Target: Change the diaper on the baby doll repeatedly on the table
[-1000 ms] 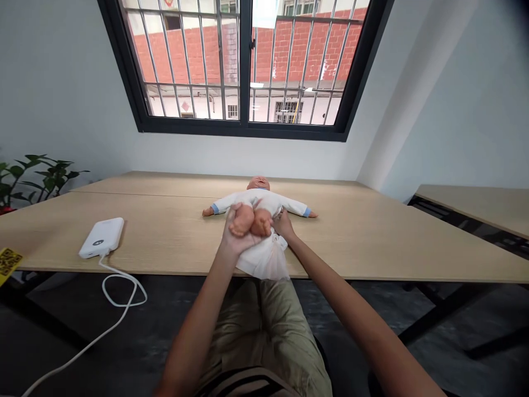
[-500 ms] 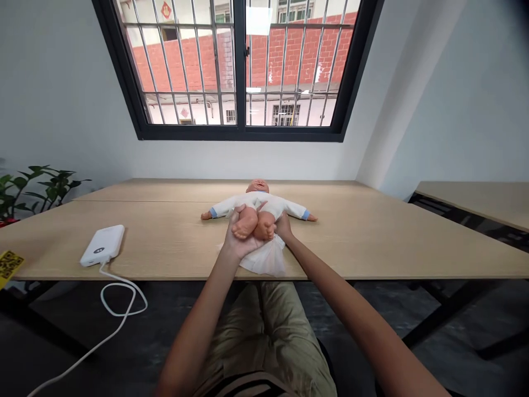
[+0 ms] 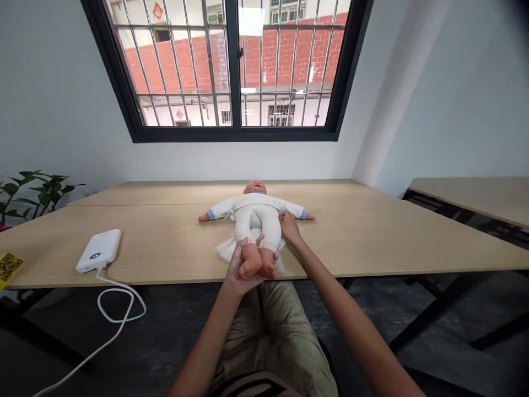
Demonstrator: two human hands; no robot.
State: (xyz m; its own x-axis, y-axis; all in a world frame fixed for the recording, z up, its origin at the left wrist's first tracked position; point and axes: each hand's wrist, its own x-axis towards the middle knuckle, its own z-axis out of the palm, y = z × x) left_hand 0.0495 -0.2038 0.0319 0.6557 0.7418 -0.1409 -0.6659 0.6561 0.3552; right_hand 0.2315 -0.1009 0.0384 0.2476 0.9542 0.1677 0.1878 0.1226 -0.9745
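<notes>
A baby doll (image 3: pixel 254 212) in a white suit with blue cuffs lies on its back on the wooden table (image 3: pixel 372 231), head toward the window, arms spread. My left hand (image 3: pixel 239 270) is wrapped round both bare doll feet (image 3: pixel 258 264) near the table's front edge, with the legs stretched out toward me. My right hand (image 3: pixel 289 227) rests on the doll's right hip, fingers closed on the white cloth (image 3: pixel 225 249) that lies under the doll. That hand's fingertips are partly hidden.
A white power bank (image 3: pixel 98 251) lies on the table at the left, its white cable (image 3: pixel 119 309) looping off the front edge. A potted plant (image 3: pixel 37 190) stands far left. A second table (image 3: pixel 475 198) is at the right. Barred window (image 3: pixel 231 63) behind.
My left hand has lowered the doll's feet from a raised, folded position down toward me, so the legs now lie stretched. The white cloth has slid further under the doll.
</notes>
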